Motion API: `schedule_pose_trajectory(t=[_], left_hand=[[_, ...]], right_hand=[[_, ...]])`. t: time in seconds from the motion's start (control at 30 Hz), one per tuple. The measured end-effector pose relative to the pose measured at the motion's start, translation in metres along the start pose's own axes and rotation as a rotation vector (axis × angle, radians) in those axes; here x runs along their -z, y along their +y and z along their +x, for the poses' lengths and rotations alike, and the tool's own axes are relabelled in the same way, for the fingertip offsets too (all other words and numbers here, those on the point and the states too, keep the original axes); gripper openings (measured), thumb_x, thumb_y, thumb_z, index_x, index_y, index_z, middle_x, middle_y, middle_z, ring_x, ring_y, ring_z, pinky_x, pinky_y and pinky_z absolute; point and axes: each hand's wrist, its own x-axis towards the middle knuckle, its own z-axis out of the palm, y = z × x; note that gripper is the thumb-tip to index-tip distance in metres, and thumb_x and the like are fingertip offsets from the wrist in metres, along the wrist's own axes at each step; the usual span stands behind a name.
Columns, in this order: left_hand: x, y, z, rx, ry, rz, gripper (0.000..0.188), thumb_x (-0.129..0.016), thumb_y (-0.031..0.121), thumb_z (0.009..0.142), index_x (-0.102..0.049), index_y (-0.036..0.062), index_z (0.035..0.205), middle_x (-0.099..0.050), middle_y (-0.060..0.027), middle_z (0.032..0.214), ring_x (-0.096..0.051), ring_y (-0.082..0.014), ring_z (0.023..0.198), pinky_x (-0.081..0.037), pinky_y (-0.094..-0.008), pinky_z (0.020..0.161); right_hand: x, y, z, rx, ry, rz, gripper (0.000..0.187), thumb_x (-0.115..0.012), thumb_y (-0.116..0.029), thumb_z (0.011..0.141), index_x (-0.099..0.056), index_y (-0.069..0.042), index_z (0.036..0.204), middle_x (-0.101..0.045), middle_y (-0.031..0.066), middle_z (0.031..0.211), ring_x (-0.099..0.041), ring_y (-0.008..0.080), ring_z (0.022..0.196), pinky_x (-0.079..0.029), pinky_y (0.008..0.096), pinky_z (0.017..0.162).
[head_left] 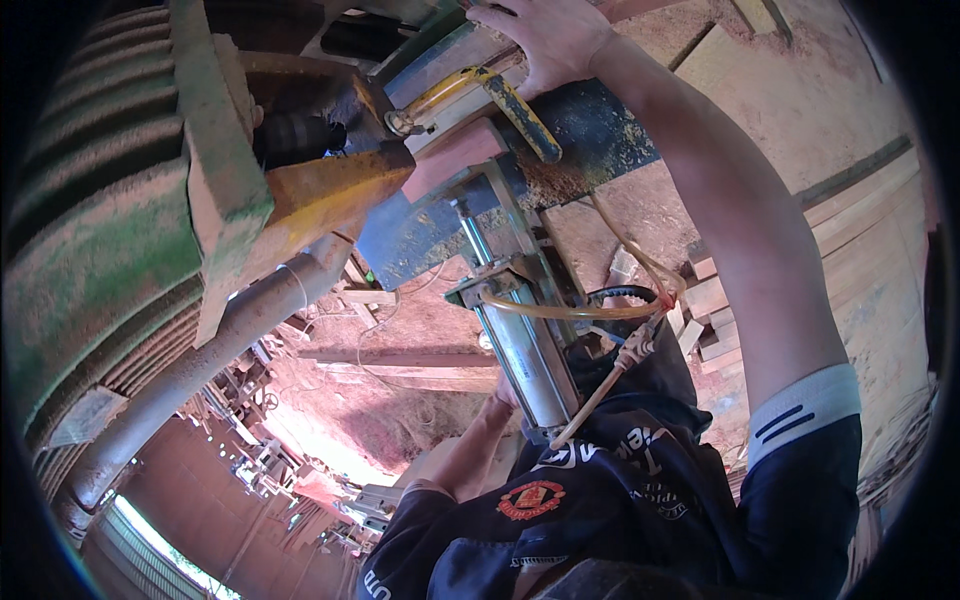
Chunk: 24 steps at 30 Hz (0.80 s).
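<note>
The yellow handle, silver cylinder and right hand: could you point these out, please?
Yellow handle (486, 79): head view, its bend.
Silver cylinder (530, 358): head view, its barrel.
Right hand (560, 42): head view, its back.

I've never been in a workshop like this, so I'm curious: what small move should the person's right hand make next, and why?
Perhaps ease the right hand back a little, as a precaution: it is close to the yellow-and-black handle, and the rod of the metal cylinder points toward the pinkish piece nearby. I can't tell what its fingertips touch.
</note>
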Motion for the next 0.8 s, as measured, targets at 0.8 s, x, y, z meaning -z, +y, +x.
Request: schedule_pose_trajectory(t=[0.8], left_hand=[[0.000,0.007,-0.005,-0.022,-0.024,-0.041,0.054,-0.076,0.048,0.085,-0.074,0.0100,0.124,-0.075,-0.0151,0.117,-0.073,-0.0359,0.105,-0.059,-0.0440,0.089]], right_hand=[[-0.013,0.000,0.000,-0.012,-0.009,-0.052,0.107,-0.087,-0.069,0.060,-0.061,-0.006,0.142,-0.064,0.0161,0.131,-0.058,0.0345,0.129,-0.041,0.0486,0.113]])
